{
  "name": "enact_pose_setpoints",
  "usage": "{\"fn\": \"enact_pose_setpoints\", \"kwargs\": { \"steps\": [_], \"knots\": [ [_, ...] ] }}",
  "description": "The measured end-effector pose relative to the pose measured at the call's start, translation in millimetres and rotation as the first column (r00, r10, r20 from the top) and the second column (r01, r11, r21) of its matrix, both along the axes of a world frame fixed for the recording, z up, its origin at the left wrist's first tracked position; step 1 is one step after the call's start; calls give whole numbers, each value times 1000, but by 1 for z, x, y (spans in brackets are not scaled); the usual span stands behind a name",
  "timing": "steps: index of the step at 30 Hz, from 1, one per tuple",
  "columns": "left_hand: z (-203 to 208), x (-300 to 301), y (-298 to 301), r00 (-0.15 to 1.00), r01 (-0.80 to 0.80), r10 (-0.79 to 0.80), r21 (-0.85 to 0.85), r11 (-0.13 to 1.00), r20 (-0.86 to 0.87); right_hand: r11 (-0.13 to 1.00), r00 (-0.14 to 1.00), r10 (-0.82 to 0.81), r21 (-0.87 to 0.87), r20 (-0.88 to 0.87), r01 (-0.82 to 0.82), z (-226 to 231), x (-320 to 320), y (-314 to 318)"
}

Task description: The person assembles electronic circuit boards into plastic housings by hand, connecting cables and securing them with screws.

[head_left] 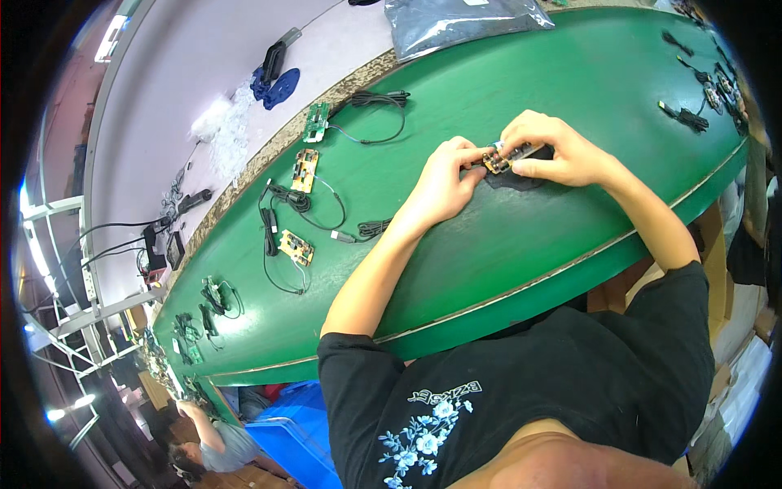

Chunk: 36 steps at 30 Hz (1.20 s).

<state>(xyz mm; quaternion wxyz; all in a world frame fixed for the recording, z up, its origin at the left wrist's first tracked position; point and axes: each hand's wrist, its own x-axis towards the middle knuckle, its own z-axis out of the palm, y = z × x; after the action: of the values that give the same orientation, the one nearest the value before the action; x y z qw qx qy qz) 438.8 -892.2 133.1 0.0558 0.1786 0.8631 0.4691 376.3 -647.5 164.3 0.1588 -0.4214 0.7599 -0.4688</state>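
Observation:
Over the green work surface, a small circuit board [494, 162] with a tan base and dark components is held between my hands. My left hand [450, 181] grips its left end, thumb and forefinger closed on the edge. My right hand [562, 151] comes from the right, with thumb and fingers pinched on the board's other end; its fingers partly hide the board. Beneath the board lies a black patch of material [519, 180]. What the right fingertips press on cannot be made out finely.
Left of my hands lie a green circuit board [316, 122] and two tan boards [305, 170] with black cables. More cabled pieces [688, 116] sit at the far right. A clear plastic bag [464, 24] lies at the back. Below left are a blue bin [297, 436] and another person [213, 444].

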Motion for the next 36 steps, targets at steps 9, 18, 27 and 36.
{"fn": "enact_pose_setpoints", "kwargs": {
  "steps": [9, 18, 27, 36],
  "knots": [
    [11, -5, 2, 995, 11, -11, -1, 1000, 99, 998, 833, -7, 52, -554, 43, -15, 24, 9],
    [26, 12, 15, 993, 7, -28, -175, 985, -119, 933, 847, 15, 313, -532, 180, -11, 39, 19],
    [28, 14, 23, 989, -83, 52, -232, 969, -136, 916, 887, -79, 318, -455, 245, -3, 33, 35],
    [32, 7, 27, 998, 9, -22, -217, 976, -58, 905, 813, -32, 328, -582, 270, 3, 34, 26]
  ]
}}
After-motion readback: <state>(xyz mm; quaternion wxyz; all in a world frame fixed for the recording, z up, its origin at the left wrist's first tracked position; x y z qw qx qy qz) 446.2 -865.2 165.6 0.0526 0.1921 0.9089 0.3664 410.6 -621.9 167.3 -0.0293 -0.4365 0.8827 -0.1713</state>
